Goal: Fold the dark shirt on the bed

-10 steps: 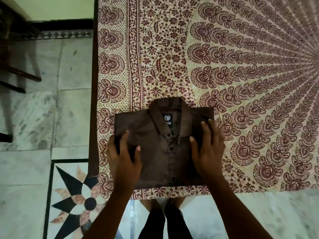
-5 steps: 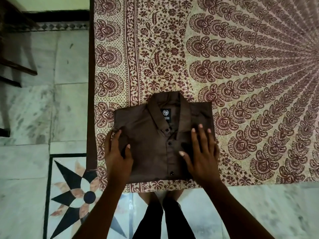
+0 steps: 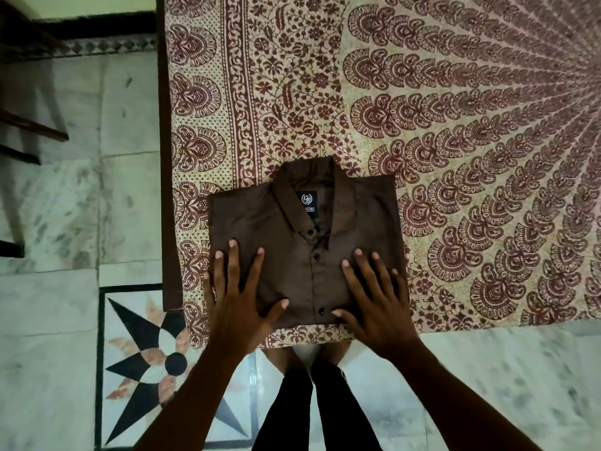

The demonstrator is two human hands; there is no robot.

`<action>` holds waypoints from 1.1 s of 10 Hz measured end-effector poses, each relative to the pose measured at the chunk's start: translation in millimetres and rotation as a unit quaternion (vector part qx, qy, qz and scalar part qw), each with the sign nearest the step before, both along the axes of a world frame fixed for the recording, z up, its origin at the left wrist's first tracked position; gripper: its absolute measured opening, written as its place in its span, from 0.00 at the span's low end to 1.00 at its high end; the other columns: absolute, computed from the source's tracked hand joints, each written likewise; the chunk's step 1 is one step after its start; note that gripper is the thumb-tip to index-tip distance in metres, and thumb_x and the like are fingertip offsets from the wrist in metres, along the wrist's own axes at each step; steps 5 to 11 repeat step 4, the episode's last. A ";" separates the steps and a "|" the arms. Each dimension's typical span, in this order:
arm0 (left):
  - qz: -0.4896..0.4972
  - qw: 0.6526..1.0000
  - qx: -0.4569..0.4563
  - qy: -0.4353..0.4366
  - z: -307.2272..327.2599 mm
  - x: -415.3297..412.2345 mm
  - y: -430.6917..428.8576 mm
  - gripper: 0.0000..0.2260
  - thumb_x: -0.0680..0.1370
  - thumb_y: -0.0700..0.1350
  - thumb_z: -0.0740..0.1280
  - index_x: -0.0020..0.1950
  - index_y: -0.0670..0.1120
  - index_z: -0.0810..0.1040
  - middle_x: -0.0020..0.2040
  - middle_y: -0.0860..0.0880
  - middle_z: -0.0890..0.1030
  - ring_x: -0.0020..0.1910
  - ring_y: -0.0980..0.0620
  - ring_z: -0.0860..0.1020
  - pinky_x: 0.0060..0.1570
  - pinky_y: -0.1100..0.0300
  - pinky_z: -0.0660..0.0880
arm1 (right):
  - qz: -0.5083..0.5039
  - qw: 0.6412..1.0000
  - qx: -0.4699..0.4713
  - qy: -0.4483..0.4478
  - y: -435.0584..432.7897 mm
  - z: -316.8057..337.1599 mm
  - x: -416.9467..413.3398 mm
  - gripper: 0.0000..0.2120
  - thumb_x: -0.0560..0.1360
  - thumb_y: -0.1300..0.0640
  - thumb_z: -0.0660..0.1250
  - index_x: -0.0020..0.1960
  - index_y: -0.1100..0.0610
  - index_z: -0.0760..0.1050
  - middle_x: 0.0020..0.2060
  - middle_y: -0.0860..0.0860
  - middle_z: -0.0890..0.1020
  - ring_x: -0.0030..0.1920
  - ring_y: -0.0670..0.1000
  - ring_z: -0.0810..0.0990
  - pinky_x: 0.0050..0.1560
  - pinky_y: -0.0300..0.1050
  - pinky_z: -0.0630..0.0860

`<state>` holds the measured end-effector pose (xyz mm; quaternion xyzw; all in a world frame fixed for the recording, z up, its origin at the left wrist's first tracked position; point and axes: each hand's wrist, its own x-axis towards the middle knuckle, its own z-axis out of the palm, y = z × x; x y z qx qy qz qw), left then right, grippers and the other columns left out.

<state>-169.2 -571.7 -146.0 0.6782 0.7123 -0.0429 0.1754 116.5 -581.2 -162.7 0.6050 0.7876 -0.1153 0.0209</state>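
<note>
The dark brown shirt (image 3: 305,236) lies folded into a neat rectangle at the near left corner of the bed (image 3: 422,109). Its collar and black label face up, and its buttons run down the middle. My left hand (image 3: 239,297) rests flat on the shirt's lower left part, fingers spread. My right hand (image 3: 377,297) lies flat on the lower right part, fingers spread too. Neither hand grips the cloth.
The bed carries a cream sheet with a maroon pattern, and its dark wooden side edge (image 3: 169,190) runs along the left. A marble floor with a star inlay (image 3: 153,369) lies below. Dark furniture legs (image 3: 29,125) stand at far left. My legs (image 3: 312,402) stand at the bed's near edge.
Both hands slid down the shirt toward its near edge and flattened, with the fingers spreading wider. The shirt has stayed in place.
</note>
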 end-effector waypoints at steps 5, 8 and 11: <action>0.148 0.964 0.037 -0.217 82.2 31.9 1.6 0.30 0.80 0.57 0.64 0.79 0.48 0.63 0.78 0.44 0.64 0.75 0.40 0.68 0.69 0.38 0.70 | -0.235 0.931 -0.004 0.280 13.0 87.0 12.4 0.26 0.83 0.47 0.64 0.76 0.59 0.69 0.70 0.59 0.75 0.67 0.57 0.75 0.66 0.54 0.74; 0.148 0.964 0.037 -0.217 82.2 31.9 1.6 0.30 0.80 0.57 0.64 0.79 0.48 0.63 0.78 0.44 0.64 0.75 0.40 0.68 0.69 0.38 0.70 | -0.235 0.931 -0.004 0.280 13.0 87.0 12.4 0.26 0.83 0.47 0.64 0.76 0.59 0.69 0.70 0.59 0.75 0.67 0.57 0.75 0.66 0.54 0.74; 0.148 0.964 0.037 -0.217 82.2 31.9 1.6 0.30 0.80 0.57 0.64 0.79 0.48 0.63 0.78 0.44 0.64 0.75 0.40 0.68 0.69 0.38 0.70 | -0.235 0.931 -0.004 0.280 13.0 87.0 12.4 0.26 0.83 0.47 0.64 0.76 0.59 0.69 0.70 0.59 0.75 0.67 0.57 0.75 0.66 0.54 0.74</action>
